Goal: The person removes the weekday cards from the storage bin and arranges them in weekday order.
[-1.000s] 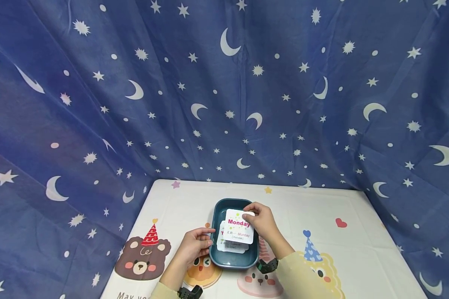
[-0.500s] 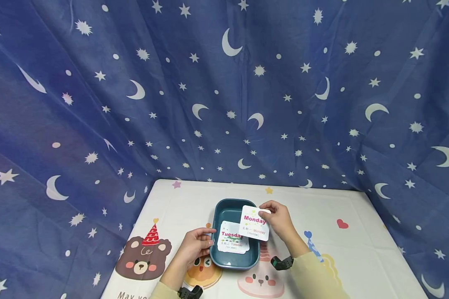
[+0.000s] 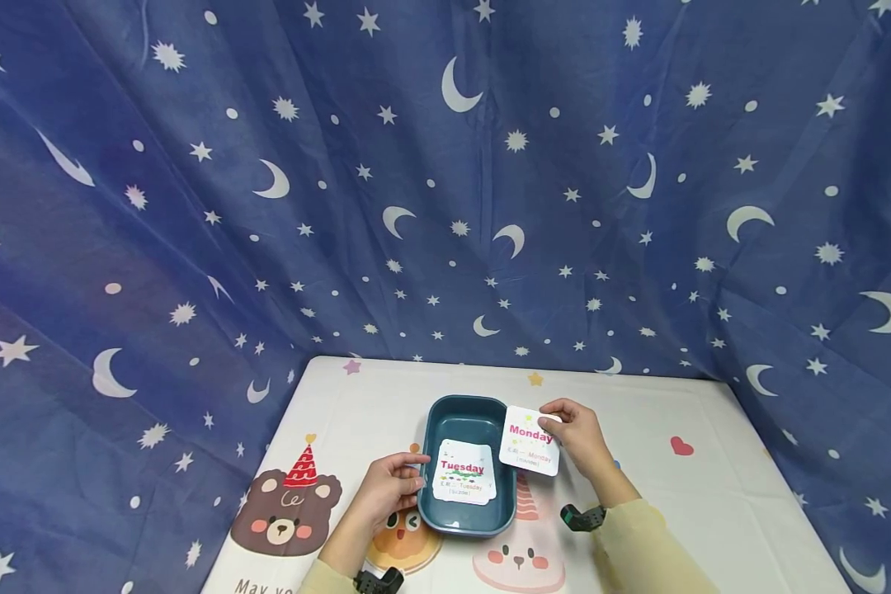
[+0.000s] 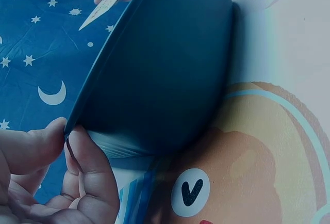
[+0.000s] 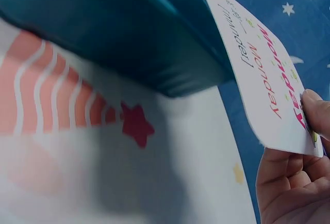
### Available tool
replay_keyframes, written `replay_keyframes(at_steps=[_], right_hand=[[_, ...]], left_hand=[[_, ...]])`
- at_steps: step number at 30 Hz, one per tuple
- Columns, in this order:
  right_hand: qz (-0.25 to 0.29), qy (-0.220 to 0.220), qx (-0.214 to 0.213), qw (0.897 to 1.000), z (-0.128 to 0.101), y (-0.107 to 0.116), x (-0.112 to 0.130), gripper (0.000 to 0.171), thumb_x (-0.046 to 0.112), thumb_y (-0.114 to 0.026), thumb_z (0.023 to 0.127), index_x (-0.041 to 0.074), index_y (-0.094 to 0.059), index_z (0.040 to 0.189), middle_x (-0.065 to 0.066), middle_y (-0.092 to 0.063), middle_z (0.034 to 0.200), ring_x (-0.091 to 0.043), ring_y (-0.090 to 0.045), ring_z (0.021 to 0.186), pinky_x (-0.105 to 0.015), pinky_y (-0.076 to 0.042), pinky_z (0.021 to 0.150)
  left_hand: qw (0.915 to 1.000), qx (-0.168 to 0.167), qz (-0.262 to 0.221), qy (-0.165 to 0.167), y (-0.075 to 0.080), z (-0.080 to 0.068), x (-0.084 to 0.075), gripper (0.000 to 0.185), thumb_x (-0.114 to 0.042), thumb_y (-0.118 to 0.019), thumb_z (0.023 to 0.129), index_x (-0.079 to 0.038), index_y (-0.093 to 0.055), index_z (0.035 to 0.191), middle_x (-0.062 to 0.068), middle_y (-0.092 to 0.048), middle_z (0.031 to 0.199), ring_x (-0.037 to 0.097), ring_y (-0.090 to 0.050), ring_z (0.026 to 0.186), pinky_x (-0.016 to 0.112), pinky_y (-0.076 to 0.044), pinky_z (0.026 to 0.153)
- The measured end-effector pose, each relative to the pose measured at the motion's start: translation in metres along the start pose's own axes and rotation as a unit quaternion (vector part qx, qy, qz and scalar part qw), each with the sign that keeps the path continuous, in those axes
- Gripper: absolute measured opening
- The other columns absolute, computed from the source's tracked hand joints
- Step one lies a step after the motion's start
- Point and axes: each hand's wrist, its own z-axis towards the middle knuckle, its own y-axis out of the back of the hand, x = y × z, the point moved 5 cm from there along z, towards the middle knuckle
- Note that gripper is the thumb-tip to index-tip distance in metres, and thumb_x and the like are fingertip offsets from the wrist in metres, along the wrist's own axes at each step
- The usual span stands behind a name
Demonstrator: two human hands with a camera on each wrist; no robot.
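Right hand (image 3: pixel 581 437) pinches the Monday card (image 3: pixel 530 440) just beside the teal tray (image 3: pixel 445 520) on the counter (image 3: pixel 698 495). Left hand (image 3: pixel 389 487) grips the tray's left rim; a Tuesday card (image 3: pixel 464 482), apparently topping a stack, lies inside.

Small print under "Tuesday" on card (image 3: pixel 464 482) too small to be read; cards beneath it hidden, at tray's 6 o'clock.
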Motion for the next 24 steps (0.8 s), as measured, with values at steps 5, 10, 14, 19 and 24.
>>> replay_keyframes(at_steps=[5,10,14,19,24], right_hand=[[-0.016,-0.013,0.001,1.000,0.006,0.011,-0.008,0.020,0.004,-0.078,0.094,0.000,-0.073,0.114,-0.003,-0.074,0.097,-0.013,-0.061,0.085,-0.021,-0.051,0.070],[-0.024,-0.019,0.002,1.000,0.012,0.022,-0.015,0.022,0.005,-0.078,0.095,0.000,-0.073,0.115,-0.002,-0.074,0.097,-0.011,-0.061,0.084,-0.021,-0.051,0.070],[-0.030,-0.021,-0.001,0.999,0.015,0.027,-0.017,0.021,0.004,-0.077,0.095,-0.001,-0.072,0.116,-0.002,-0.074,0.097,-0.012,-0.062,0.085,-0.021,-0.051,0.071],[-0.048,-0.032,-0.005,0.998,0.019,0.029,-0.018,0.021,0.005,-0.076,0.096,0.000,-0.072,0.116,-0.005,-0.074,0.103,-0.013,-0.061,0.088,-0.021,-0.050,0.073],[-0.057,-0.048,-0.007,0.997,0.023,0.030,-0.024,0.019,0.005,-0.076,0.096,0.002,-0.074,0.115,-0.006,-0.073,0.105,-0.015,-0.060,0.089,-0.023,-0.050,0.074]], left_hand=[[1.0000,-0.001,0.000,0.000,0.000,0.000,0.001,0.043,0.008,-0.073,0.094,0.001,-0.070,0.136,0.000,-0.059,0.089,0.011,-0.059,0.067,0.023,-0.057,0.061],[1.0000,-0.002,0.003,-0.005,0.001,0.001,0.001,0.042,0.007,-0.073,0.094,0.000,-0.071,0.135,0.000,-0.060,0.089,0.011,-0.059,0.067,0.023,-0.058,0.061],[1.0000,-0.002,0.007,-0.006,0.001,0.001,0.000,0.042,0.007,-0.073,0.094,-0.001,-0.072,0.135,0.000,-0.060,0.089,0.011,-0.059,0.067,0.023,-0.058,0.061],[0.9999,-0.005,0.013,-0.009,0.001,0.001,-0.001,0.041,0.007,-0.074,0.093,-0.001,-0.072,0.133,0.000,-0.059,0.089,0.011,-0.059,0.067,0.022,-0.058,0.061],[0.9999,-0.006,0.010,-0.007,0.002,0.002,0.000,0.042,0.007,-0.075,0.093,-0.001,-0.072,0.134,0.001,-0.060,0.089,0.011,-0.059,0.065,0.022,-0.058,0.060]])
